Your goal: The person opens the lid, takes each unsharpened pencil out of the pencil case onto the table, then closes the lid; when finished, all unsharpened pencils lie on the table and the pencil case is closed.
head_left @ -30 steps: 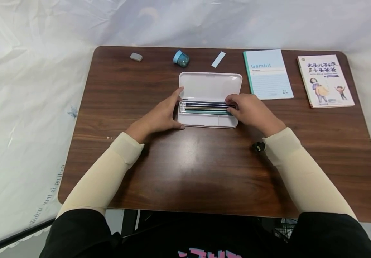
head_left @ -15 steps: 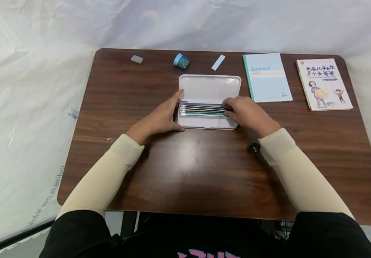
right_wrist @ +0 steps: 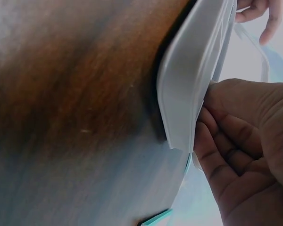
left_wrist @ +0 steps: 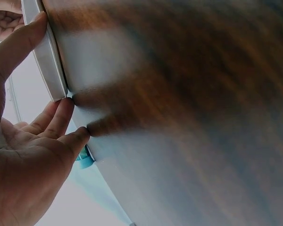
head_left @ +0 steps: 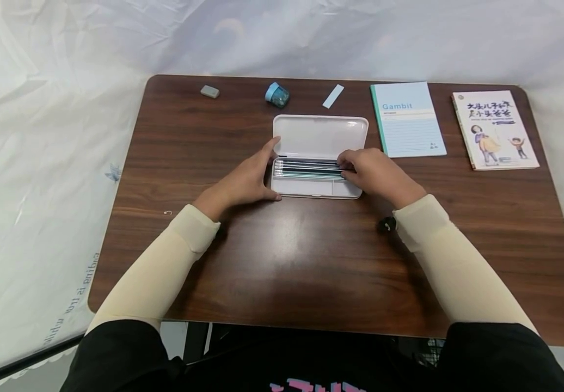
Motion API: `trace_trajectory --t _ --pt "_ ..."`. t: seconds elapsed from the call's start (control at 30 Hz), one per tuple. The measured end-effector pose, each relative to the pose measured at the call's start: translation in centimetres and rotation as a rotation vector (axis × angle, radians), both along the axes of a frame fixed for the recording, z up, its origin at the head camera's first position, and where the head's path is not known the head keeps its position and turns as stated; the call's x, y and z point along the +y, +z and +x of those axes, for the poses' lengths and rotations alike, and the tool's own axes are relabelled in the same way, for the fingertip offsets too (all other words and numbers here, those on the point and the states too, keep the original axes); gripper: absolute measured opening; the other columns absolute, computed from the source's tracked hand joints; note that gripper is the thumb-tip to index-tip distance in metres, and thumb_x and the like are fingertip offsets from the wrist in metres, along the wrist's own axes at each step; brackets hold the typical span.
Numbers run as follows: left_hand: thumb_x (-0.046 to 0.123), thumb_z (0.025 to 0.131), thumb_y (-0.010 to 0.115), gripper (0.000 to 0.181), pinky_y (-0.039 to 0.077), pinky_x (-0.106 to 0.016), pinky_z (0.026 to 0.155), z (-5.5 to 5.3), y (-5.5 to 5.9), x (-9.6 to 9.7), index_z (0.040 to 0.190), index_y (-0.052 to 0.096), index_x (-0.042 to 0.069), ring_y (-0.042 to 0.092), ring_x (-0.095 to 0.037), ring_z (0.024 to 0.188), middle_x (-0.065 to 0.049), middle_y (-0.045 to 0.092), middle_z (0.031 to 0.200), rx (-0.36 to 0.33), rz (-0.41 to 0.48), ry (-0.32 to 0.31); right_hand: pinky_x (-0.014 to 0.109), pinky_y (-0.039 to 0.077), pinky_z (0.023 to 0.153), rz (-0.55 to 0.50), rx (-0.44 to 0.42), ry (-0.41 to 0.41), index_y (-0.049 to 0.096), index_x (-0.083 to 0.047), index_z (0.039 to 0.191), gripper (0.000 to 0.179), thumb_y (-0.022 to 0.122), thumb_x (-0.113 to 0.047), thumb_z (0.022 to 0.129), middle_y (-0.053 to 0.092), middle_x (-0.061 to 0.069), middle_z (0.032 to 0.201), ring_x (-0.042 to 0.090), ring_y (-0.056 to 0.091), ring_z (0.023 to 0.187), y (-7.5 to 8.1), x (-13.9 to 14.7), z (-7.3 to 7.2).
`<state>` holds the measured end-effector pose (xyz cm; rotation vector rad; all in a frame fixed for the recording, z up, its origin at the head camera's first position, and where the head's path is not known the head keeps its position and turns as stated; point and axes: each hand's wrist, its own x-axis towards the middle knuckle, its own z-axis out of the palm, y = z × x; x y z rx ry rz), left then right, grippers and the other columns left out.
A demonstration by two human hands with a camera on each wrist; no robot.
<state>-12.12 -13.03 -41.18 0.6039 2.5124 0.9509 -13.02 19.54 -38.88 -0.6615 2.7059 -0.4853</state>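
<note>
A white pencil case (head_left: 301, 188) lies on the table with its lid raised, and several dark and teal pencils (head_left: 306, 167) lie side by side in its rear compartment. My left hand (head_left: 243, 178) grips the case's left end, thumb at the front wall and fingers at the back, as the left wrist view shows. Over the right end, my right hand (head_left: 379, 173) pinches the pencils with bent fingers and covers their ends. In the right wrist view the case's outer wall (right_wrist: 181, 94) hides the pencils from sight.
Along the back of the brown table (head_left: 292, 283) lie a grey eraser (head_left: 210, 91), a blue pencil sharpener (head_left: 278, 95) and a pale strip (head_left: 333, 96). A light blue notebook (head_left: 409, 122) and a picture-covered book (head_left: 495, 130) lie to the right.
My right hand has shifted a little to the left over the pencils, then stayed about there. The pencils slanted slightly and now lie more evenly. My left hand keeps its place.
</note>
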Motion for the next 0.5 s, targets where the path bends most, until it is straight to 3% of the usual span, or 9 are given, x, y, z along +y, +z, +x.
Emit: trace_trajectory --t 0.27,0.5 --pt "0.022 0.083 0.102 0.141 0.039 -0.048 0.131 0.0 0.0 0.2 0.180 0.001 0.015 0.053 -0.029 0.147 -0.017 0.051 0.161 -0.014 -0.003 -0.004 0.050 0.061 0.097 -0.049 -0.078 -0.047 0.071 0.000 0.136 0.028 0.069 -0.009 0.110 0.078 0.017 0.120 0.029 0.073 0.107 0.1 0.4 0.0" --pt "0.023 0.084 0.101 0.140 0.039 -0.050 0.131 0.1 0.1 0.2 0.180 0.000 0.016 0.051 -0.032 0.151 -0.018 0.050 0.163 -0.010 -0.009 -0.003 0.050 0.059 0.095 -0.178 -0.016 -0.124 0.074 -0.004 0.131 0.024 0.072 -0.013 0.108 0.079 0.014 0.116 0.029 0.074 0.107 2.2 3.8 0.9"
